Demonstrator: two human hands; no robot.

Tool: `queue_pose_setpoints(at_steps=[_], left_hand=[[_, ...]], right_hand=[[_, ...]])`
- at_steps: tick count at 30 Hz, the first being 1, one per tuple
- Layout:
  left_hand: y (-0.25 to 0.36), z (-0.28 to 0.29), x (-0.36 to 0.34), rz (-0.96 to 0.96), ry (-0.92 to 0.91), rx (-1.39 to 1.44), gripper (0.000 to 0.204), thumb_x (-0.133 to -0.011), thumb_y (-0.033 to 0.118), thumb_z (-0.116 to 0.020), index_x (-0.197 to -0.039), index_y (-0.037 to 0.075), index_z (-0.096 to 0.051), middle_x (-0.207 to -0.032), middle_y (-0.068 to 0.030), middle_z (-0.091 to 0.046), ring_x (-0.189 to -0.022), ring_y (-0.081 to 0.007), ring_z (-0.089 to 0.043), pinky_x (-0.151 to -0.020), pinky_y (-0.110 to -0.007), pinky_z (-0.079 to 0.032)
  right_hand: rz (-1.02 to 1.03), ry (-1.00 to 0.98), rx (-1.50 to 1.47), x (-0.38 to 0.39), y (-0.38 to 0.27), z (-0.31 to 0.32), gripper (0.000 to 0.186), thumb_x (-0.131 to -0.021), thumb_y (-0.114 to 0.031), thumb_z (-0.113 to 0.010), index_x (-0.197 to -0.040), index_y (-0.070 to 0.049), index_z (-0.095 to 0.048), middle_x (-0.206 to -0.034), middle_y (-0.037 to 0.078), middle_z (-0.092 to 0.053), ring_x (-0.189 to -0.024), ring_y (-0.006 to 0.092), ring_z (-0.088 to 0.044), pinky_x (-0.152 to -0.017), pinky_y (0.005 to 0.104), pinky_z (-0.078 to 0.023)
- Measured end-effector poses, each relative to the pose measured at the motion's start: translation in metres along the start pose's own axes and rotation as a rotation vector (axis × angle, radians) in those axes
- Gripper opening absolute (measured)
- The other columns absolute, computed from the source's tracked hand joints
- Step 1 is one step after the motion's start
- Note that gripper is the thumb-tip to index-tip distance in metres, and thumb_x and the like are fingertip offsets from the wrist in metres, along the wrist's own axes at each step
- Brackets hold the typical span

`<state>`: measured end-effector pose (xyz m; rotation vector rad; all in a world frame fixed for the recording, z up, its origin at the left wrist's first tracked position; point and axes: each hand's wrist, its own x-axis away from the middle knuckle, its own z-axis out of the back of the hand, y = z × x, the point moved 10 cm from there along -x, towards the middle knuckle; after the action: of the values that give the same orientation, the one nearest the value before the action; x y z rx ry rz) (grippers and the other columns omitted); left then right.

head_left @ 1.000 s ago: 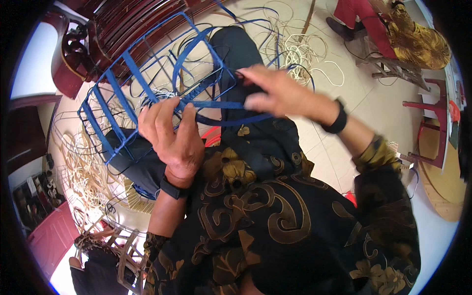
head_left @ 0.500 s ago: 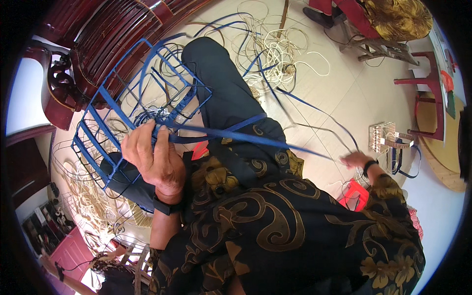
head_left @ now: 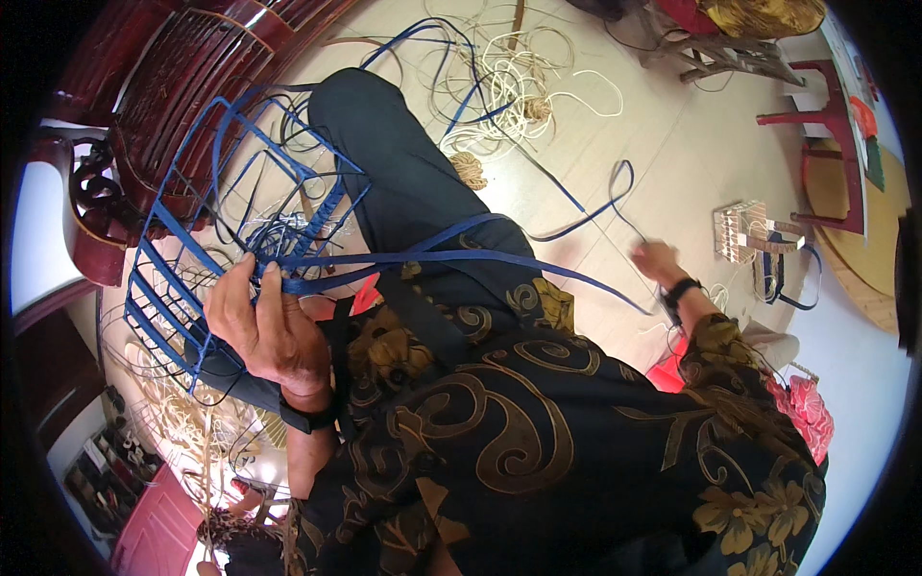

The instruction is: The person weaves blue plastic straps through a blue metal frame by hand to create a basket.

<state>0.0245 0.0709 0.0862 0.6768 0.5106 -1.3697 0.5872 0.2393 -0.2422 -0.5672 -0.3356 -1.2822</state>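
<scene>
A wire basket frame point(head_left: 178, 221), partly wrapped in blue strap, rests across my lap at the left. My left hand point(head_left: 269, 331) is closed at its near side, pinching a flat blue strap point(head_left: 451, 256) against the frame. Part of that grip is hidden behind the fingers. From there the strap runs right across my thigh, with a loose end close to my right arm. Out to the right, my right hand point(head_left: 656, 262) is raised and blurred. A looping length of blue strap reaches its fingers, which look closed on it.
Tangled pale cord point(head_left: 509, 91) and a coiled brown bundle point(head_left: 469, 170) lie on the tiled floor beyond my knee. A carved dark-red wooden bench point(head_left: 182, 106) stands at the far left. On the right are a small woven basket point(head_left: 740, 230) and a red stool point(head_left: 836, 115).
My right hand has risen slightly and shifted left. The strap from my left hand has gone from taut to slack, while another length now loops up by my right hand. The view has shifted.
</scene>
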Motion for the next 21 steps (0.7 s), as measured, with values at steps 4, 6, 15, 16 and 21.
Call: queue_pose_setpoints(at_steps=[4,6,15,16,21], left_hand=[[-0.014,-0.001,0.002,0.019,0.028,0.065,0.023,-0.078,-0.009,-0.065,-0.097,0.001,-0.075,-0.114,-0.0150,-0.071,-0.109,-0.0356,-0.064,-0.101,-0.047,-0.046],[-0.013,0.000,0.004,0.043,0.065,0.045,0.023,-0.073,-0.003,-0.069,-0.095,0.001,-0.075,-0.113,-0.0152,-0.071,-0.107,-0.0351,-0.065,-0.099,-0.048,-0.046],[-0.024,0.004,0.013,0.060,0.115,0.093,0.025,-0.070,-0.001,-0.072,-0.094,0.005,-0.074,-0.113,-0.0119,-0.067,-0.109,-0.0304,-0.062,-0.103,-0.053,-0.042],[-0.025,0.003,0.014,0.061,0.120,0.107,0.026,-0.069,-0.001,-0.072,-0.094,0.006,-0.074,-0.113,-0.0120,-0.066,-0.109,-0.0310,-0.061,-0.102,-0.053,-0.043],[-0.026,0.003,0.019,0.080,0.127,0.099,0.032,-0.067,-0.002,-0.073,-0.097,0.008,-0.075,-0.109,-0.0109,-0.061,-0.108,-0.0321,-0.057,-0.100,-0.055,-0.044]], right_hand=[[0.559,0.295,-0.524,-0.006,-0.293,0.128,0.020,-0.099,-0.017,-0.064,-0.112,-0.004,-0.070,-0.092,0.015,-0.071,-0.082,0.0298,-0.068,-0.074,0.0382,-0.054],[0.850,0.243,-0.648,0.017,-0.402,0.159,0.019,-0.100,-0.016,-0.063,-0.112,-0.003,-0.070,-0.093,0.015,-0.070,-0.082,0.0276,-0.069,-0.074,0.0363,-0.054],[1.039,-0.035,-0.423,0.056,-0.573,0.141,0.026,-0.096,-0.028,-0.065,-0.086,-0.005,-0.072,-0.072,0.020,-0.066,-0.069,0.0410,-0.066,-0.064,0.0495,-0.052],[1.013,-0.057,-0.445,0.055,-0.569,0.136,0.027,-0.096,-0.028,-0.065,-0.084,-0.005,-0.070,-0.071,0.020,-0.065,-0.068,0.0410,-0.065,-0.063,0.0498,-0.051],[0.979,-0.050,-0.300,0.038,-0.510,0.113,0.023,-0.095,-0.023,-0.065,-0.079,-0.007,-0.065,-0.066,0.018,-0.058,-0.064,0.0407,-0.060,-0.059,0.0495,-0.046]])
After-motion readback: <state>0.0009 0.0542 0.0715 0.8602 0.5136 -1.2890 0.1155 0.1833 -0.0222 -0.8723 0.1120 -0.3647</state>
